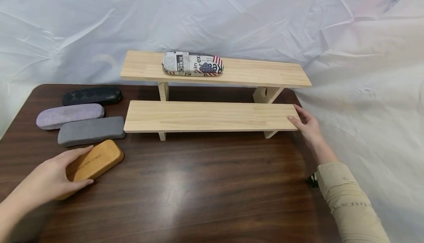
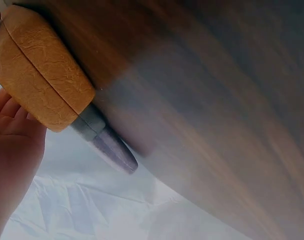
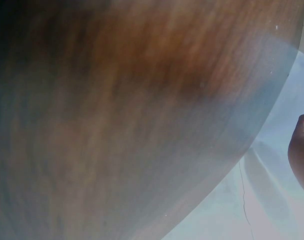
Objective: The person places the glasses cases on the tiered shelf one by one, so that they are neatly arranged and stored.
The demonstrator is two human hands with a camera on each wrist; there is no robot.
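Note:
My left hand point(image 1: 53, 176) grips a tan glasses case point(image 1: 99, 160) at the table's left, thumb on the near side and fingers over the far side. Close up in the left wrist view, the case point(image 2: 39, 65) shows a seam along its side. On the right, my right hand point(image 1: 310, 129) holds the end of the lower step of a pale two-step wooden shelf point(image 1: 212, 116), thumb on top and fingers at the back corner. A newspaper-print glasses case point(image 1: 188, 64) lies on the upper step, left of the middle. Only part of the right hand point(image 3: 302, 155) enters the right wrist view.
Beyond the tan case lie a grey case point(image 1: 91, 130), a lilac case point(image 1: 71, 116) and a black case point(image 1: 92, 95), left of the shelf. The dark wooden table point(image 1: 198, 191) has rounded corners. White sheeting point(image 1: 232, 11) hangs behind it.

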